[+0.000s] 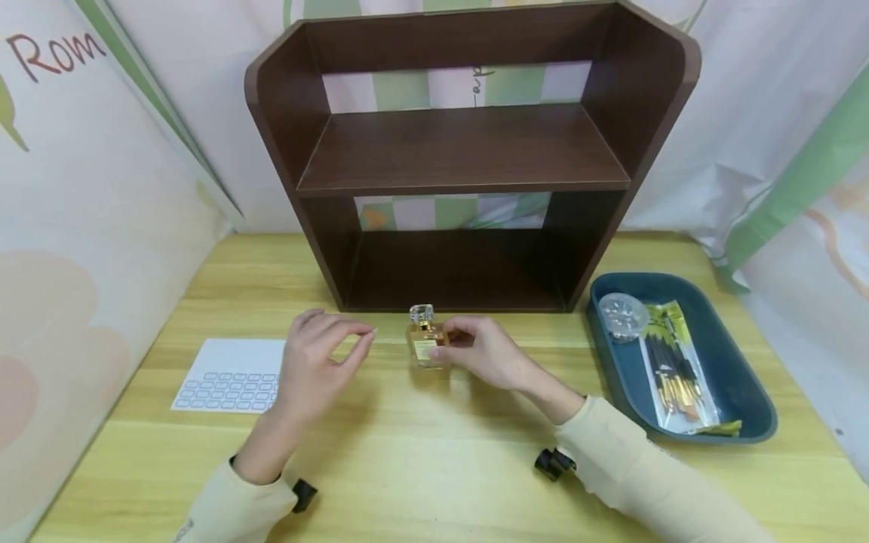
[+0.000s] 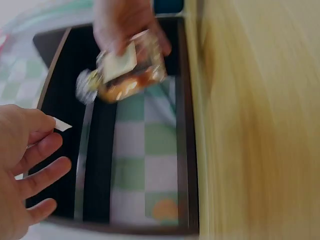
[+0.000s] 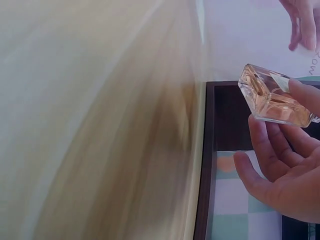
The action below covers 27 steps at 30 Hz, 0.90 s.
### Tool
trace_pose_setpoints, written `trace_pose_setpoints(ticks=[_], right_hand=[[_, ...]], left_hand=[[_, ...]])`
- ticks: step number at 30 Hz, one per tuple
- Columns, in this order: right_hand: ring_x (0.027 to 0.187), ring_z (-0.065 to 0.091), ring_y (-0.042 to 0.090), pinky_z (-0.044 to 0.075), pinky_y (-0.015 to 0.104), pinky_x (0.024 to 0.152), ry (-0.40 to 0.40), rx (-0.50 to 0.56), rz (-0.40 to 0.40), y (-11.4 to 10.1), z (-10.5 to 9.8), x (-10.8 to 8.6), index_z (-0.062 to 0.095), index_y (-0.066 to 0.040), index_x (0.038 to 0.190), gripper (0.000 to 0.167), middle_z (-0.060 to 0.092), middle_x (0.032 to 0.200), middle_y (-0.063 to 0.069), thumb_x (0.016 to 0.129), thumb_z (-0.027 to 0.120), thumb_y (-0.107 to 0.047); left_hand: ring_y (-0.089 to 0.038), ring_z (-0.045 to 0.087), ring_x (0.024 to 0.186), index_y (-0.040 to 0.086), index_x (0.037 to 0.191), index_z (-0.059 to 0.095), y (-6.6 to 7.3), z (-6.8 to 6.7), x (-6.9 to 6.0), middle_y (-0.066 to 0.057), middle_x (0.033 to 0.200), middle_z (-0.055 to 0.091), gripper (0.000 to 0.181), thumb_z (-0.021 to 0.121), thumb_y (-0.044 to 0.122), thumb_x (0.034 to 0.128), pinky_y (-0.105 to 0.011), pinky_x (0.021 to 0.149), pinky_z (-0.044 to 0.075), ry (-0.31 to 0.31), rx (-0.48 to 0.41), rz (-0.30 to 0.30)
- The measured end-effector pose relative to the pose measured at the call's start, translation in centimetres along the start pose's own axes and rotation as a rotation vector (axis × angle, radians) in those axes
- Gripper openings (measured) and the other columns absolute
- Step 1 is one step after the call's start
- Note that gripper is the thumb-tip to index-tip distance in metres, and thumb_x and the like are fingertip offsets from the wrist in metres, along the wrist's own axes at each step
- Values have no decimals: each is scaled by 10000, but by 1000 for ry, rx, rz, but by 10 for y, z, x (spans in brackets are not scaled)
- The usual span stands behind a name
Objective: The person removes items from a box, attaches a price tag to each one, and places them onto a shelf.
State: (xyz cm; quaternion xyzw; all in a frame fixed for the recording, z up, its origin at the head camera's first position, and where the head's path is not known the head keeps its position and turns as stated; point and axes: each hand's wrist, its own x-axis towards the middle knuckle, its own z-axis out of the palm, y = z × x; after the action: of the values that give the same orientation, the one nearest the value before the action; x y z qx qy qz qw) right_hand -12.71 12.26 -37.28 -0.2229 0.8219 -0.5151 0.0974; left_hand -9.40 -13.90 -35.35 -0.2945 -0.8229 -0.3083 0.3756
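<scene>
Pinching a white slip (image 2: 62,124), the left hand (image 1: 312,358) hovers left of the right hand (image 1: 485,352) gripping a square amber-filled glass bottle (image 1: 424,343).

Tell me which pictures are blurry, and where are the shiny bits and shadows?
Left wrist view: the glass bottle is smeared, with bright glints on it; right wrist view: the bottle is crisper, but the table is a streaky blur; head view: clearer overall, with soft shadows on the table near the left hand and right hand.
</scene>
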Motion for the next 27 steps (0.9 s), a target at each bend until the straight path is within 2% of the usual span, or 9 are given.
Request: trace_pose_setpoints(ticks=[5, 9, 14, 17, 23, 27], right_hand=[[791, 651, 184, 557, 279, 698, 3, 34, -11, -5, 3, 2, 708, -62, 982, 136, 691, 892, 27, 908, 767, -159], [751, 645, 217, 539, 263, 654, -8, 71, -28, -7, 5, 3, 694, -58, 955, 128, 678, 858, 39, 920, 755, -165], [756, 643, 344, 521, 258, 614, -23, 113, -23, -8, 6, 4, 693, -50, 939, 133, 669, 830, 62, 927, 748, -171], [749, 632, 367, 506, 246, 597, -25, 126, -26, -9, 6, 5, 700, -43, 934, 130, 668, 820, 76, 926, 750, -163], [704, 602, 285, 474, 214, 583, -38, 141, -45, -10, 5, 6, 704, -49, 907, 115, 657, 799, 82, 922, 755, -152], [691, 577, 208, 463, 211, 585, -43, 145, -59, -8, 5, 6, 708, -53, 908, 108, 648, 793, 64, 921, 756, -149]], left_hand=[[-221, 679, 775, 73, 882, 757, 10, 19, 4, -42, 859, 726, 76, 792, 66, 815, -518, 911, 503, -35, 136, 174], [-212, 678, 775, 76, 893, 764, 17, 28, 4, -35, 865, 719, 93, 795, 61, 807, -492, 896, 514, -36, 187, 241], [-225, 669, 751, 73, 888, 767, 22, 35, 2, -40, 852, 711, 119, 812, 45, 780, -479, 837, 522, -7, 220, 243], [-231, 663, 753, 76, 888, 768, 24, 38, 2, -39, 861, 712, 108, 806, 49, 791, -476, 832, 519, -8, 236, 229], [-233, 665, 771, 77, 905, 777, 26, 39, 0, -40, 884, 716, 119, 828, 73, 798, -459, 863, 504, -60, 225, 168], [-239, 668, 792, 77, 934, 783, 24, 40, -1, -47, 910, 711, 135, 834, 124, 818, -434, 811, 513, -80, 193, 141]])
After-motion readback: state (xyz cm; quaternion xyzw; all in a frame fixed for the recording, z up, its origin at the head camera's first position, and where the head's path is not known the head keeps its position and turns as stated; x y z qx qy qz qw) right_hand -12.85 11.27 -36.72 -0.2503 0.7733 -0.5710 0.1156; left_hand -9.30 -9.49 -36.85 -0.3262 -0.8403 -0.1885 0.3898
